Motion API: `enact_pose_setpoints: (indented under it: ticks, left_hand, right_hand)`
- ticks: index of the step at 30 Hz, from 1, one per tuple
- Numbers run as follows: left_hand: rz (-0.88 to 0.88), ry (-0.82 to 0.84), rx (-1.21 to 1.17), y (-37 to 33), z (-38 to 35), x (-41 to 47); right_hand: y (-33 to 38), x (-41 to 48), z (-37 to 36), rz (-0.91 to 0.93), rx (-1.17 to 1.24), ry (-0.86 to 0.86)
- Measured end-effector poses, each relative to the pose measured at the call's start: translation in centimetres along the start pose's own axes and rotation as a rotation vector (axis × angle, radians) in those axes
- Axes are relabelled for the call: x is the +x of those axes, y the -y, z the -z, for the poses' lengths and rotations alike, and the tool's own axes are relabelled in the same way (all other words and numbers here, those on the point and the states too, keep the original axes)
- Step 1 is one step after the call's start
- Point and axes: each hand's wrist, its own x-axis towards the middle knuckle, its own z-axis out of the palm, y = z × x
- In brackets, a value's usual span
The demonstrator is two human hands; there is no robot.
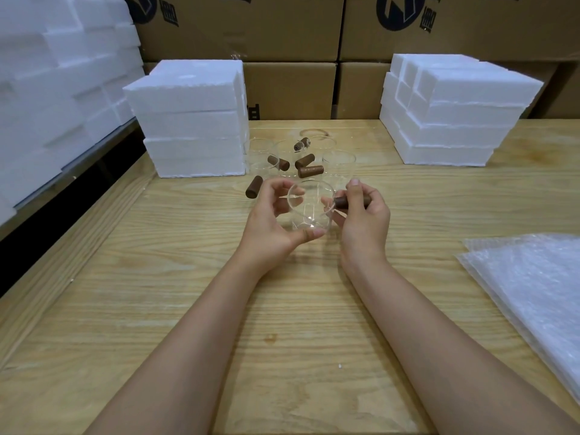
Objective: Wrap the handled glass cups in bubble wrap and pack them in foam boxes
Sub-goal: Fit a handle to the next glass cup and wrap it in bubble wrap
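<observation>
While in right grip [362, 215], glass cup [309, 211].

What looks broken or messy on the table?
Nothing looks broken. The glass cup held by the left hand and right hand seems whole. Only marks stand out: a dark ring stain on the wooden table behind the other cups, and a small brown spot nearer the person.

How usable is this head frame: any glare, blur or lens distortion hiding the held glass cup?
Head view: soft even light, faint shadows beneath the left hand and right hand. Head view: small glints on the glass cup, rim faint against wood. Head view: wide-angle bending tilts the foam boxes; far left looks soft.
</observation>
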Motion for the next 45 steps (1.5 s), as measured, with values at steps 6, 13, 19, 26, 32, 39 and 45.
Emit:
enact_pose_setpoints:
  ticks: [6, 13, 19, 26, 32, 39, 45]
  left_hand:
    - [0.04, 0.026, -0.098, 0.5, 0.3, 0.1]
    - [-0.023, -0.024, 0.049, 0.7, -0.2, 0.1]
    - [-0.107, -0.062, 0.16, 0.1, -0.4, -0.2]
    - [-0.021, 0.006, 0.208, 0.1, -0.1, -0.2]
    - [0.124, 0.032, 0.206, 0.8, 0.1, 0.1]
    - [0.142, 0.068, 0.219, 0.6, 0.0, 0.1]
    - [0.17, 0.116, 0.204, 0.4, 0.0, 0.1]
  right_hand:
    - [0.3, -0.3, 0.1, 0.124, -0.076, 0.095]
    - [0.5, -0.3, 0.2, 0.129, -0.028, 0.194]
    - [0.2, 0.2, 0.4, 0.041, -0.04, 0.116]
    - [-0.2, 0.6, 1.0, 0.059, -0.271, 0.122]
    - [-0.5, 0.7, 1.3, 0.115, -0.464, 0.137]
    - [-0.5, 0.7, 1.9, 0.185, -0.713, 0.105]
    - [4.6, 1.9, 3.4, 0.292, -1.09, 0.114]
